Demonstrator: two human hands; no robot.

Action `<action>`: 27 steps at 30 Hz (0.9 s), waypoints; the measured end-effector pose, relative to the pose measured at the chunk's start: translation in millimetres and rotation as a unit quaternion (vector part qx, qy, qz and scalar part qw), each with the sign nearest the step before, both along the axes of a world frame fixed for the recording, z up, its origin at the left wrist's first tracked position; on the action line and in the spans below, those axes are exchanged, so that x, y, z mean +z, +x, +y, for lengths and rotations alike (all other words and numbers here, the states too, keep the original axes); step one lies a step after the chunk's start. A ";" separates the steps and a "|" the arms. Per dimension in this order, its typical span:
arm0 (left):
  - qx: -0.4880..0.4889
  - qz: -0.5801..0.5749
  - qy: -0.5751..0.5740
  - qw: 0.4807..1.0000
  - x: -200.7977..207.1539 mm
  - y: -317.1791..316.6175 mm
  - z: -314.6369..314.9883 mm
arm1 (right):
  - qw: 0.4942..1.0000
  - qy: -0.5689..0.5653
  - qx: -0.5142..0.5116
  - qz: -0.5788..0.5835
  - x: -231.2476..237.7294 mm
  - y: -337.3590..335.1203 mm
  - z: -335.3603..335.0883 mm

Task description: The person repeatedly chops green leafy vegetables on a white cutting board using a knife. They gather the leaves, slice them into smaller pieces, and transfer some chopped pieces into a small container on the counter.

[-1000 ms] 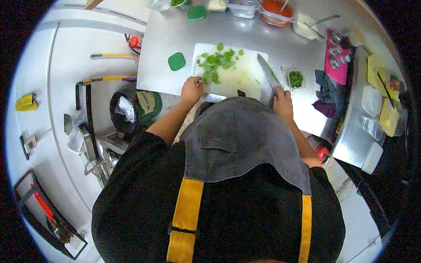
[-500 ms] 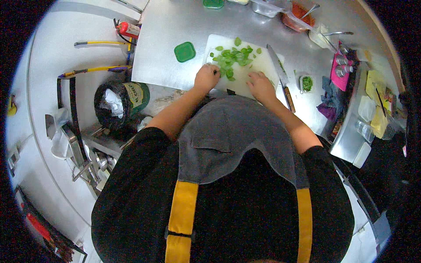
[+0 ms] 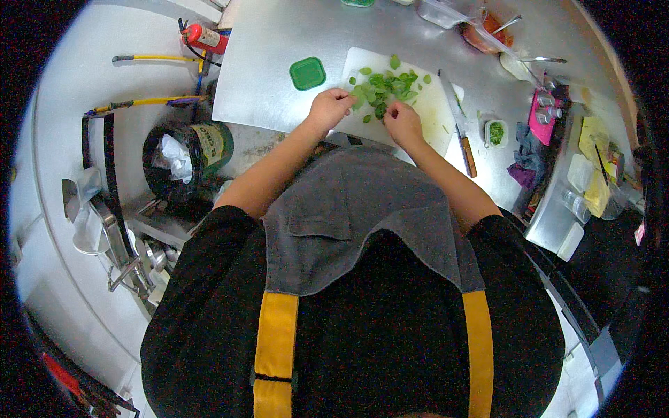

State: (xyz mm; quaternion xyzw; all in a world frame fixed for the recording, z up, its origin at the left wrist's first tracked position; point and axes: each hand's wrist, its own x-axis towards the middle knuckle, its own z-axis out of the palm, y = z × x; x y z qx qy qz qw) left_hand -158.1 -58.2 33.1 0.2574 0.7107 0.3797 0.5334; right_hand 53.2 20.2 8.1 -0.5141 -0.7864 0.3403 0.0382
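Note:
Loose green basil leaves (image 3: 390,85) lie heaped on a white cutting board (image 3: 435,129), with a few single leaves around the heap. At the heap's left edge, my left hand (image 3: 330,110) pinches a pale green leaf (image 3: 358,97) between thumb and fingers. My right hand (image 3: 404,124) is closed at the near side of the heap, its fingertips against darker leaves; what exactly lies inside its grip is hidden. To the right of that hand, a knife (image 3: 461,132) with a wooden handle rests across the board's right side, the handle on the steel table.
A green-lidded container (image 3: 307,73) stands left of the board on the steel table (image 3: 258,97). To the right are a small tub of chopped greens (image 3: 496,133) and a dark cloth (image 3: 526,157). A tub of red sauce (image 3: 486,35) stands farther back. A lined bin (image 3: 167,160) is below left.
My right hand has moved left and closed by the leaves, from lying spread on the board. My left hand now pinches at a leaf. The whole view has shifted slightly.

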 end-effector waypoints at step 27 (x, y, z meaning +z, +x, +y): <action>0.028 -0.166 0.016 0.986 25.5 18.9 10.6 | 0.842 -0.403 -0.171 0.316 72.7 -26.4 12.2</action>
